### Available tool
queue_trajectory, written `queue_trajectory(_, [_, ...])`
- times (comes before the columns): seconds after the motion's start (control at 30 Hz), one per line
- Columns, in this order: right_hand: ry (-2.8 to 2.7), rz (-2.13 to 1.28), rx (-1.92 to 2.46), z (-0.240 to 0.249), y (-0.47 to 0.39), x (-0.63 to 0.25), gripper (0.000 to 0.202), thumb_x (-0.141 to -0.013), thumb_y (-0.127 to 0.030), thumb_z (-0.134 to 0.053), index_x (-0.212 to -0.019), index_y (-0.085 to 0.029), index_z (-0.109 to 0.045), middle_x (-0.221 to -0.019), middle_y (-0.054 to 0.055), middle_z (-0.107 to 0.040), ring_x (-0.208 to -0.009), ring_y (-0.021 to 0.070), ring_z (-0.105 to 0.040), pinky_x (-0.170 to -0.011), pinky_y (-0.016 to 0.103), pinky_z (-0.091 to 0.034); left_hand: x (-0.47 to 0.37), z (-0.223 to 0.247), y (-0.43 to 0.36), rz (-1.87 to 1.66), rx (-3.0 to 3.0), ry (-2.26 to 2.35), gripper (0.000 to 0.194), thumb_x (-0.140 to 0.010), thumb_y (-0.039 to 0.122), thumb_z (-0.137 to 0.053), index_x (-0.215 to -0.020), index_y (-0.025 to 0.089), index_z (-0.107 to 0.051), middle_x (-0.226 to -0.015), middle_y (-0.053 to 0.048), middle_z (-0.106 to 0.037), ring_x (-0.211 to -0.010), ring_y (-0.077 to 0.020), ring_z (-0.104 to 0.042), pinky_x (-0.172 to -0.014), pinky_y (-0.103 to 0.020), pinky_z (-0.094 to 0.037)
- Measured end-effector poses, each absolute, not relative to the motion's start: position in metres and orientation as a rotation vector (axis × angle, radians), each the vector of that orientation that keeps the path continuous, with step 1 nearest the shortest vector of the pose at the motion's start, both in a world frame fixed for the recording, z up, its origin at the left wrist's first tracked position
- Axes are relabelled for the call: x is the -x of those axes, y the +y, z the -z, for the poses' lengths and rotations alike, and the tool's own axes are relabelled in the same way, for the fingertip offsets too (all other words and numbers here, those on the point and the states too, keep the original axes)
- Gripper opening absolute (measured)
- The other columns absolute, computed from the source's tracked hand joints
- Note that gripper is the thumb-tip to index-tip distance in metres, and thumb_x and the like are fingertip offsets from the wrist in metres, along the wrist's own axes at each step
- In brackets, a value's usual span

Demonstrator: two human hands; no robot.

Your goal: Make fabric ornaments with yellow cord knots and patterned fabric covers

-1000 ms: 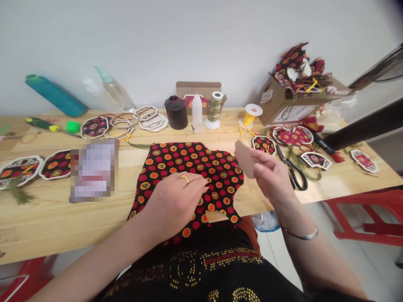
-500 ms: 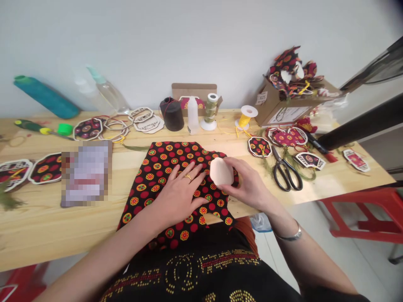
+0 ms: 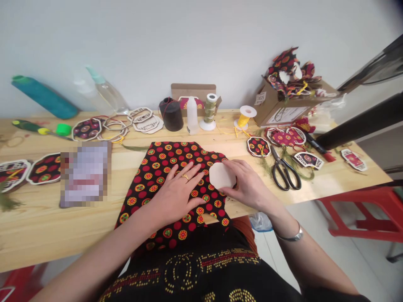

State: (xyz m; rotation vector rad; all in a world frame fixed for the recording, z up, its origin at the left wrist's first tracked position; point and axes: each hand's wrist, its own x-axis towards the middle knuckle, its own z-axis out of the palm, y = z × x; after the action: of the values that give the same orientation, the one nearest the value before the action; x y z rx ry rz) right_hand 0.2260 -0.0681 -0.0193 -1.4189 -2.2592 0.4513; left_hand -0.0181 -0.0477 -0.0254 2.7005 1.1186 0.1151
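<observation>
Black fabric (image 3: 176,157) with red dots and yellow-red flowers lies across the table's front edge, its right side cut unevenly. My left hand (image 3: 179,191) rests flat on it, fingers spread, a ring on one finger. In my right hand (image 3: 247,184) is a white eight-sided card piece (image 3: 222,175), gripped by its right side between thumb and fingers. The card is over the fabric's right edge; whether it lies fully flat I cannot tell. Black-handled scissors (image 3: 285,170) lie to the right of my right hand.
Finished patterned ornaments (image 3: 258,147) lie at right, others at left near a blurred flat object (image 3: 86,174). Behind stand a black thread cone (image 3: 171,114), a white bottle (image 3: 192,115), a yellow thread spool (image 3: 244,117) and a cardboard box (image 3: 280,107) full of fabric scraps.
The white card has turned slightly and sits a little lower over the fabric, my right hand moving with it. My left hand stays flat in nearly the same place.
</observation>
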Motion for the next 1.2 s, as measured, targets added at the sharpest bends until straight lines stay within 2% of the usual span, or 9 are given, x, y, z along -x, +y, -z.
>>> queue_trajectory(0.1, [-2.26,-0.507,1.417,0.017,-0.069,-0.229,0.069,-0.077,-0.033,-0.07,-0.137,-0.017,-0.041,-0.13,0.012,-0.055,-0.124,0.0284,-0.044,-0.105,0.048,-0.04,0.02,0.025,-0.047,-0.108,-2.707,1.104,0.061,-0.088,0.052,-0.046,-0.14,0.02,-0.04,-0.152,-0.009,-0.033,-0.142,-0.0273,-0.022,-0.114,-0.051,-0.013])
queue_trajectory(0.2, [-2.206,-0.556,1.377,0.015,-0.07,-0.234,0.076,-0.074,-0.038,-0.072,-0.139,-0.017,-0.039,-0.14,0.014,-0.046,-0.131,0.0282,-0.038,-0.108,0.048,-0.037,0.02,0.025,-0.047,-0.102,-2.714,1.104,0.062,-0.088,0.053,-0.047,-0.14,0.02,-0.04,-0.153,-0.008,-0.032,-0.142,-0.0274,-0.022,-0.114,-0.051,-0.013])
queue_trajectory(0.27, [-2.052,-0.502,1.378,0.016,-0.072,-0.24,0.069,-0.075,-0.039,-0.071,-0.136,-0.019,-0.045,-0.141,0.014,-0.046,-0.131,0.0278,-0.04,-0.108,0.049,-0.036,0.021,0.025,-0.046,-0.092,-2.717,1.101,0.062,-0.088,0.053,-0.047,-0.14,0.02,-0.04,-0.153,-0.008,-0.032,-0.142,-0.0274,-0.022,-0.115,-0.051,-0.013])
queue_trajectory(0.33, [-1.795,-0.384,1.423,0.019,-0.074,-0.245,0.043,-0.082,-0.035,-0.065,-0.122,-0.021,-0.057,-0.127,0.012,-0.058,-0.119,0.0257,-0.053,-0.101,0.047,-0.043,0.021,0.025,-0.045,-0.087,-2.718,1.094,0.062,-0.088,0.053,-0.047,-0.141,0.02,-0.039,-0.153,-0.008,-0.032,-0.142,-0.0275,-0.022,-0.115,-0.051,-0.013])
queue_trajectory(0.4, [-1.564,-0.302,1.493,0.025,-0.077,-0.249,0.021,-0.086,-0.031,-0.058,-0.103,-0.021,-0.066,-0.104,0.008,-0.068,-0.097,0.0223,-0.063,-0.088,0.042,-0.051,0.021,0.025,-0.045,-0.087,-2.717,1.089,0.062,-0.089,0.053,-0.046,-0.14,0.02,-0.04,-0.153,-0.008,-0.032,-0.142,-0.0277,-0.022,-0.115,-0.051,-0.013])
queue_trajectory(0.47, [-1.466,-0.298,1.567,0.03,-0.081,-0.251,0.015,-0.087,-0.03,-0.056,-0.091,-0.021,-0.068,-0.088,0.006,-0.07,-0.08,0.0194,-0.064,-0.077,0.038,-0.054,0.021,0.025,-0.045,-0.088,-2.719,1.085,0.061,-0.089,0.053,-0.045,-0.14,0.02,-0.04,-0.153,-0.008,-0.032,-0.142,-0.0278,-0.022,-0.114,-0.051,-0.013])
queue_trajectory(0.63, [-1.519,-0.393,1.622,0.036,-0.085,-0.251,0.017,-0.086,-0.028,-0.054,-0.089,-0.02,-0.068,-0.086,0.006,-0.07,-0.077,0.0187,-0.063,-0.074,0.037,-0.053,0.022,0.026,-0.044,-0.1,-2.707,1.092,0.062,-0.089,0.055,-0.045,-0.14,0.02,-0.04,-0.152,-0.009,-0.033,-0.142,-0.0277,-0.022,-0.115,-0.05,-0.013])
queue_trajectory(0.93, [-1.951,-0.547,1.439,0.022,-0.072,-0.247,0.022,-0.084,-0.026,-0.061,-0.104,-0.023,-0.069,-0.106,0.007,-0.068,-0.102,0.0227,-0.059,-0.094,0.044,-0.046,0.023,0.027,-0.042,-0.092,-2.725,1.071,0.062,-0.088,0.054,-0.046,-0.14,0.022,-0.04,-0.152,-0.007,-0.033,-0.142,-0.0269,-0.022,-0.115,-0.05,-0.014])
queue_trajectory(1.2, [-2.151,-0.504,1.377,0.021,-0.073,-0.24,0.051,-0.076,-0.037,-0.071,-0.124,-0.025,-0.058,-0.121,0.009,-0.06,-0.112,0.0289,-0.049,-0.095,0.051,-0.044,0.025,0.028,-0.042,-0.094,-2.726,1.055,0.063,-0.089,0.055,-0.044,-0.141,0.021,-0.039,-0.153,-0.008,-0.031,-0.143,-0.0262,-0.02,-0.115,-0.048,-0.011])
